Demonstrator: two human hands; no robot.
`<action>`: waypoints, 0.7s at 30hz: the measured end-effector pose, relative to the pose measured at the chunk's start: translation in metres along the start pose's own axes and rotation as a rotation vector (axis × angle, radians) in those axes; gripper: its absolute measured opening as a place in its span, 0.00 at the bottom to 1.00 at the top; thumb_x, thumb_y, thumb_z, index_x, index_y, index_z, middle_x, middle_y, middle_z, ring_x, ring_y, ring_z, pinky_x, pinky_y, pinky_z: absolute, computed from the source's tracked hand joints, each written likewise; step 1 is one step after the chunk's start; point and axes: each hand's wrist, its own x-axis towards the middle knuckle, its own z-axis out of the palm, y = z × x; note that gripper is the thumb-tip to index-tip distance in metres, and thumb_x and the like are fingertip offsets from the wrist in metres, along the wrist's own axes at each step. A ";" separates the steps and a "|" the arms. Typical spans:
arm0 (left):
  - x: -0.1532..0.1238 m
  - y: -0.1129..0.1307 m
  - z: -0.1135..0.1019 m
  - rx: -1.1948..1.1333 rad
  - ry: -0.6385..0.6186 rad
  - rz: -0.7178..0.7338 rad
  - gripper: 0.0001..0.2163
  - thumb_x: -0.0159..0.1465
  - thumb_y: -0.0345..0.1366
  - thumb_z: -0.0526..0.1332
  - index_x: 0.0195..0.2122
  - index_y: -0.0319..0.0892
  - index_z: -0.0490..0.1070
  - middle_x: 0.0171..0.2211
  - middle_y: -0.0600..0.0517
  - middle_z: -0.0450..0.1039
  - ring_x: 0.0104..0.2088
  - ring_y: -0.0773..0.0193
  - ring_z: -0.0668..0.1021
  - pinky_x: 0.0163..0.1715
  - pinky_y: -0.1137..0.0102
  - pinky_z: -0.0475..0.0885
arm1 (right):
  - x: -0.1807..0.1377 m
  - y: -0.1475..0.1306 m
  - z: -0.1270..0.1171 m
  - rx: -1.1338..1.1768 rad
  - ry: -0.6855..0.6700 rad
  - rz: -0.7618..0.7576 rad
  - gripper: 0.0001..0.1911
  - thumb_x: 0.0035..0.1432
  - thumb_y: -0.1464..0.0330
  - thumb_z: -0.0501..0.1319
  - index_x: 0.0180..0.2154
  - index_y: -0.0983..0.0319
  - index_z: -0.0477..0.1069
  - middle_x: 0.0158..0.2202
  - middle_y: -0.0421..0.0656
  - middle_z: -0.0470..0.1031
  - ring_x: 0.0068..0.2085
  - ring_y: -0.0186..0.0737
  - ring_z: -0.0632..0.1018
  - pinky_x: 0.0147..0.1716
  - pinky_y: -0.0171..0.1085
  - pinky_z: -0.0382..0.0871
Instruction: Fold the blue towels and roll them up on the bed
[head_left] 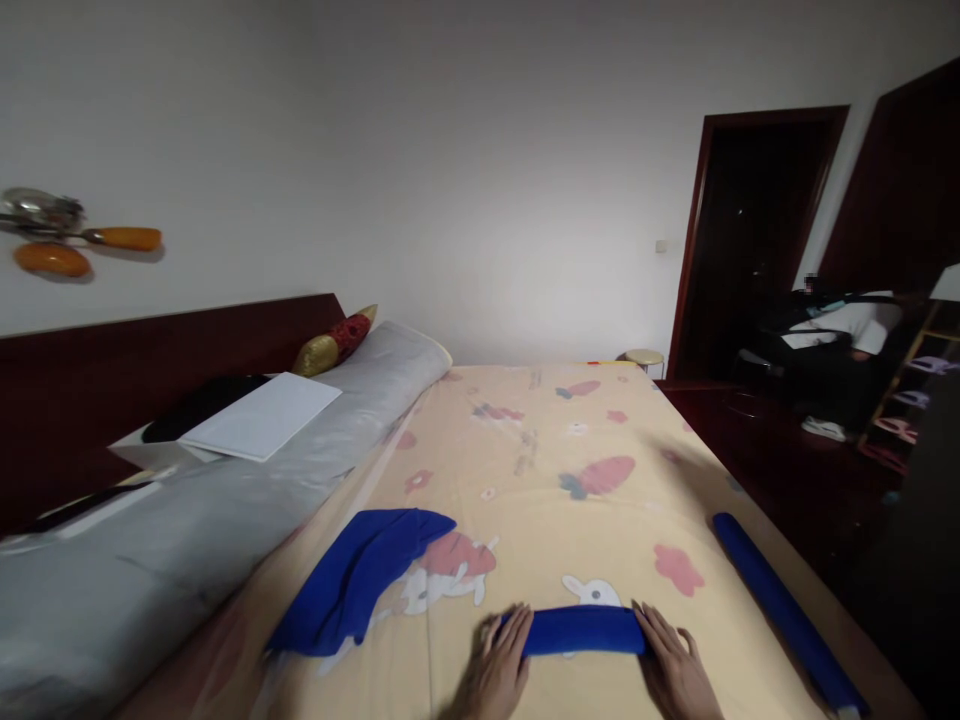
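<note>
A strip of blue cloth (pixel 583 631), folded or rolled into a narrow band, lies crosswise on the patterned bed sheet (pixel 525 540) close in front of me. My left hand (pixel 504 660) is closed over its left end. At the opposite end, my right hand (pixel 676 662) has its fingers over the cloth in the same way. Both thumbs are mostly hidden. Left of my hands, a loose, wrinkled blue cloth (pixel 356 585) is spread out. A long, tightly rolled blue piece (pixel 787 610) rests along the right edge of the bed.
Grey bedding (pixel 225 520) runs along the headboard (pixel 172 345), with a white board (pixel 262 415) and a red and gold cushion (pixel 337 342) on it. A stool (pixel 645 357) stands beyond the bed. On the right, a person in dark clothes sits near a shoe rack (pixel 900 430).
</note>
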 end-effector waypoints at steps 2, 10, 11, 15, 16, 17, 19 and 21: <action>0.007 0.000 -0.005 -0.032 -0.052 -0.079 0.32 0.58 0.25 0.49 0.64 0.54 0.53 0.64 0.58 0.61 0.63 0.62 0.63 0.65 0.57 0.52 | 0.007 -0.004 -0.003 -0.033 -0.004 0.070 0.30 0.61 0.64 0.49 0.64 0.51 0.52 0.66 0.41 0.57 0.64 0.47 0.62 0.58 0.53 0.59; 0.016 -0.012 -0.020 -0.154 -0.163 -0.072 0.27 0.52 0.29 0.54 0.53 0.57 0.66 0.53 0.57 0.74 0.58 0.61 0.69 0.63 0.58 0.54 | 0.030 -0.020 -0.004 -0.027 -0.149 0.149 0.32 0.45 0.73 0.53 0.53 0.54 0.70 0.62 0.45 0.63 0.63 0.55 0.64 0.58 0.62 0.56; 0.016 -0.007 -0.014 -0.143 -0.156 -0.090 0.28 0.52 0.29 0.53 0.55 0.56 0.65 0.56 0.56 0.71 0.61 0.61 0.66 0.64 0.56 0.52 | 0.031 -0.030 0.000 -0.008 -0.126 0.143 0.31 0.48 0.72 0.52 0.55 0.54 0.68 0.63 0.45 0.62 0.63 0.54 0.64 0.58 0.61 0.57; 0.028 0.034 0.020 -0.142 -0.124 -0.072 0.34 0.55 0.27 0.49 0.65 0.50 0.51 0.68 0.57 0.51 0.68 0.62 0.53 0.67 0.56 0.49 | 0.043 -0.087 0.023 0.062 -0.112 0.045 0.33 0.53 0.68 0.53 0.62 0.56 0.58 0.65 0.43 0.57 0.65 0.50 0.61 0.59 0.55 0.59; 0.032 0.045 0.027 -0.149 -0.117 -0.052 0.34 0.56 0.27 0.48 0.66 0.49 0.48 0.69 0.57 0.49 0.68 0.63 0.53 0.67 0.57 0.51 | 0.047 -0.100 0.029 0.068 -0.135 0.016 0.34 0.52 0.68 0.53 0.62 0.57 0.57 0.65 0.43 0.56 0.65 0.50 0.60 0.60 0.53 0.59; 0.036 0.054 0.034 -0.149 -0.109 -0.041 0.34 0.57 0.26 0.46 0.66 0.48 0.47 0.69 0.57 0.48 0.68 0.63 0.53 0.67 0.58 0.52 | 0.050 -0.109 0.034 0.070 -0.160 -0.006 0.34 0.52 0.69 0.53 0.62 0.58 0.57 0.65 0.44 0.56 0.65 0.50 0.61 0.60 0.52 0.59; 0.041 0.064 0.042 -0.135 -0.110 -0.031 0.33 0.58 0.27 0.46 0.66 0.47 0.47 0.68 0.56 0.49 0.67 0.61 0.55 0.66 0.58 0.55 | 0.053 -0.118 0.041 0.066 -0.193 -0.036 0.35 0.51 0.70 0.52 0.63 0.60 0.56 0.65 0.46 0.55 0.64 0.50 0.61 0.60 0.51 0.60; 0.042 0.064 0.045 -0.130 -0.132 0.003 0.35 0.56 0.29 0.49 0.67 0.47 0.44 0.68 0.56 0.47 0.67 0.58 0.55 0.67 0.56 0.54 | 0.053 -0.116 0.046 0.064 -0.201 -0.061 0.36 0.50 0.71 0.53 0.63 0.62 0.56 0.65 0.47 0.55 0.65 0.50 0.61 0.61 0.51 0.58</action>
